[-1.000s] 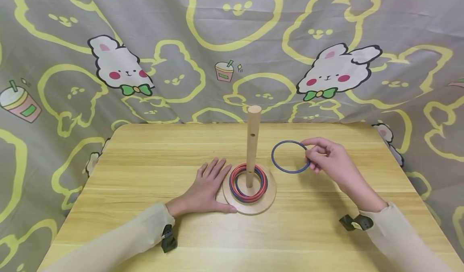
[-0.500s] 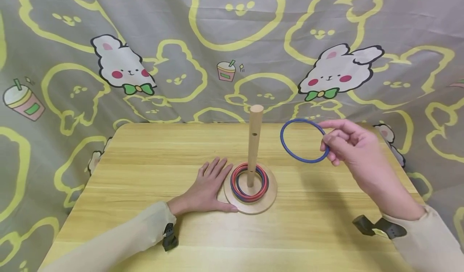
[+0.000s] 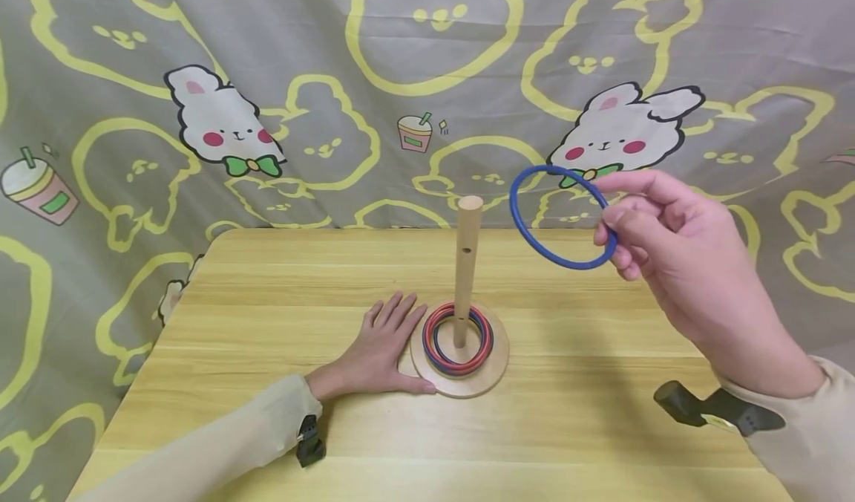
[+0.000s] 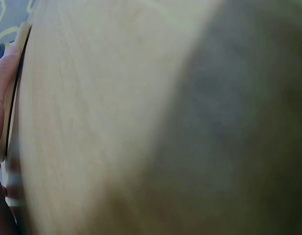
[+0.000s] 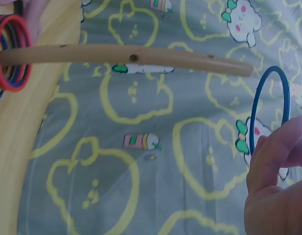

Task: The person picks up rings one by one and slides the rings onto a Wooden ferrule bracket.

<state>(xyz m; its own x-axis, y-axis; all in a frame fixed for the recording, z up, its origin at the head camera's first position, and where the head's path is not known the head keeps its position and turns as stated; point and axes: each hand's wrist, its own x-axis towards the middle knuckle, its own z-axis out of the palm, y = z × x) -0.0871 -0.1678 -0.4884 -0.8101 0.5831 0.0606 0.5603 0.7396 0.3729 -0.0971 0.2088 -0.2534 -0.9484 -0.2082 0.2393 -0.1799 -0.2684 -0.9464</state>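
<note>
In the head view my right hand (image 3: 695,264) pinches a blue ring (image 3: 528,239) between thumb and fingers, high over the table and to the right of the wooden post (image 3: 466,264). The right wrist view shows this blue ring (image 5: 255,105) close beyond the post's tip (image 5: 239,67). Several red and blue rings (image 3: 481,361) lie stacked around the post's foot on its round base (image 3: 461,387). My left hand (image 3: 377,346) rests spread at the base's left edge, its thumb along the rim. In the left wrist view only part of the left hand (image 4: 0,83) shows beside the base.
The stand is on a light wooden table (image 3: 267,287). Behind it hangs a grey curtain (image 3: 320,34) with yellow outlines and rabbit faces. A black strap device sits on each wrist, on the left (image 3: 310,442) and on the right (image 3: 741,411).
My right hand has lifted the blue ring from low beside the stand to about the height of the post's top. The left hand and the stacked rings stay where they were.
</note>
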